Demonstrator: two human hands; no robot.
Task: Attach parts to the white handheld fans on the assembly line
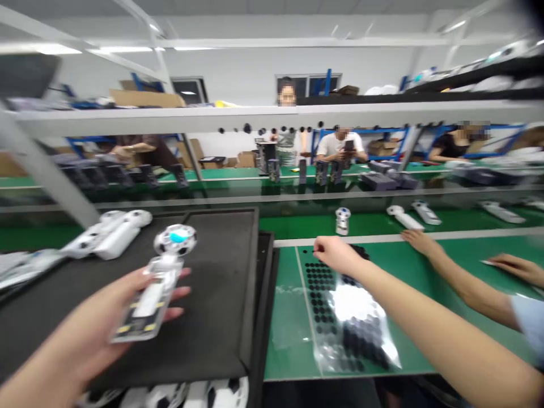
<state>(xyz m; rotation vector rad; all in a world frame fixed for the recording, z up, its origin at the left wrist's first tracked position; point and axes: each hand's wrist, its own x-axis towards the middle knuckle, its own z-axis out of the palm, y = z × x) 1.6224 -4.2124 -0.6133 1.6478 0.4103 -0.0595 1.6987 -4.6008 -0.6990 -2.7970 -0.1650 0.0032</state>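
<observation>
My left hand [114, 306] is closed around a white handheld device [148, 294], above a dark tray. The device has a round head with black patches and a cyan spot, and a flat body with a pale strip and yellowish marks. Over the green bench, the fingers of my right hand [338, 258] are pinched on a small black disc [315, 253]. Beneath and beside that hand lie rows of black discs [321, 289] on a sheet. A shiny clear plastic bag [357, 317] with more black discs partly covers them.
The dark tray [212, 317] holds white devices [121, 232] at its far left; more lie below its front edge. A co-worker's hand [420, 243] touches a white device [403, 218] on the green conveyor [297, 224]. Another hand [518, 267] is farther right. A white shelf beam [255, 119] crosses overhead.
</observation>
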